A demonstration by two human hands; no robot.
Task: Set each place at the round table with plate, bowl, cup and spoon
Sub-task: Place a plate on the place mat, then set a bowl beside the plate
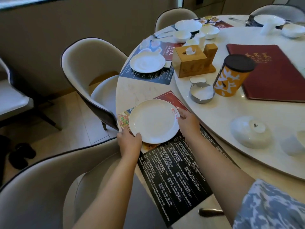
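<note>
Item: round white ceramic plate with a red mark on its rim (152, 121), centre-left of the frame, over the printed paper placemat with black text panel (173, 171) at the near edge of the round pale marble desk (132, 90). Gripped at two opposite points: left hand (129, 140) curled round the lower-left rim, right hand (187, 121) pinching the right rim beside the red mark. Held level, seemingly to seat it squarely on the mat; contact with the mat not discernible. Place otherwise bare of bowl, cup and spoon, so judged at its first step. Dark spoon-like handle (211, 212) at lower right, identity uncertain. Next place, upper centre-left: second white plate (147, 63) alone on its mat. Farther place, top centre: white plate (188, 25), two small white bowls (182, 36), metal cutlery (160, 35). On the raised turning centre: wooden tissue box (189, 61), orange patterned canister with black lid (232, 75), dark red menu folder (272, 71), upturned white bowl (250, 132) at right, probably stock for remaining places. Grey upholstered chairs (85, 66) drawn up along the left edge.
</note>
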